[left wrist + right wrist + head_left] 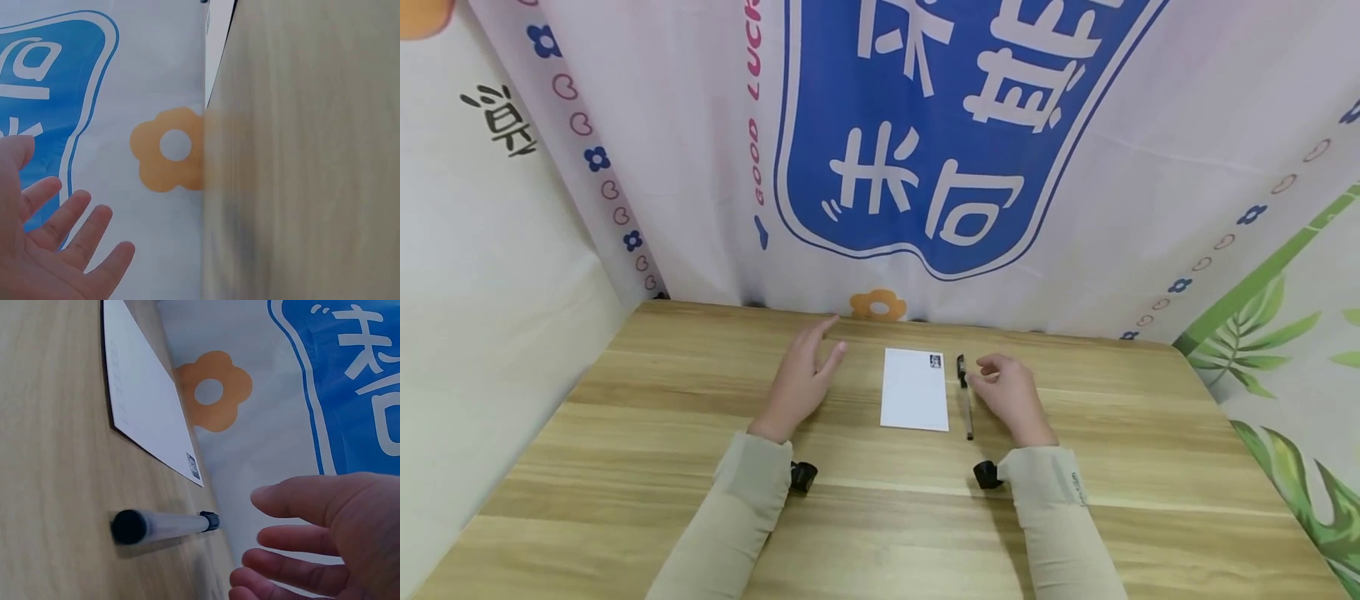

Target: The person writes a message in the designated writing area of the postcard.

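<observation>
A white card (pixel 914 390) with a small dark printed mark in its upper right corner lies on the table. Just right of it is a pen (pixel 967 408) with a black cap end pointing away from me. My right hand (pixel 1009 396) hovers beside the pen's capped end, fingers loosely bent and holding nothing; the right wrist view shows a gap between those fingers and the pen (pixel 169 526). Left of the card, my left hand (pixel 801 379) is held with fingers spread and thumb apart. Its palm and fingers (pixel 74 211) hold nothing in the left wrist view.
The wooden table (pixel 647 417) ends at the back against a hanging white cloth (pixel 700 167) with a large blue printed sign and an orange flower (pixel 878 305). Light fabric with leaf prints (pixel 1285 333) hangs on the right. Black wrist cameras (pixel 803 477) sit at both cuffs.
</observation>
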`<state>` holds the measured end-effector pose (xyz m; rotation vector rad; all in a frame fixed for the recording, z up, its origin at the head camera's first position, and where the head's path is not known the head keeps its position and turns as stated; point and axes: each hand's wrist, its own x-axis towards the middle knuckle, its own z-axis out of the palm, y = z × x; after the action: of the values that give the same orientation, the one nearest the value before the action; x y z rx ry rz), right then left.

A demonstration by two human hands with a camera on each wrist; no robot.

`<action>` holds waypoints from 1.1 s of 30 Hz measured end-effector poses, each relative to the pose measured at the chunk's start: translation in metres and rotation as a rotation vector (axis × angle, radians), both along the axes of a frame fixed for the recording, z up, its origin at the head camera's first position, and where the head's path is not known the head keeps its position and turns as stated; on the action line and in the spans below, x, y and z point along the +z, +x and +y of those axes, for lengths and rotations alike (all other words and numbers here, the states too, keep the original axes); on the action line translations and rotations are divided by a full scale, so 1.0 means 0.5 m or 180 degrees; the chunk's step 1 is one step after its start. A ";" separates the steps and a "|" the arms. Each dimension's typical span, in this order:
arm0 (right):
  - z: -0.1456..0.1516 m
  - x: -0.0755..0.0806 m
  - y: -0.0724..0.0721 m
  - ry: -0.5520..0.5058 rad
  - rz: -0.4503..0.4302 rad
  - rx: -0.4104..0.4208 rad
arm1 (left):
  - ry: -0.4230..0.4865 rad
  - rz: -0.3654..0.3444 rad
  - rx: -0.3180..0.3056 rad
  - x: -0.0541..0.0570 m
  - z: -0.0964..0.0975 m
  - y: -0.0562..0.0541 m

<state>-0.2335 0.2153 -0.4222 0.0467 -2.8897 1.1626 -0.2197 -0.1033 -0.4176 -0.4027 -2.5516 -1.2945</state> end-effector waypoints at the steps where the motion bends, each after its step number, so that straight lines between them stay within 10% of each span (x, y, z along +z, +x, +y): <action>1: -0.001 -0.002 0.001 0.0021 -0.0072 0.0000 | 0.0047 -0.0013 -0.0013 -0.002 0.000 0.001; 12: -0.016 -0.019 0.001 0.0135 -0.0278 -0.0022 | 0.0591 -0.0335 -0.0180 -0.021 0.010 0.001; 33: -0.025 -0.025 0.003 0.0174 -0.0356 -0.0144 | 0.0604 -0.1064 -0.0459 -0.031 0.023 0.011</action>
<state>-0.2319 0.2030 -0.4348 -0.0849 -3.0019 1.1135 -0.2144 -0.0915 -0.4333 -0.3632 -2.6676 -1.7733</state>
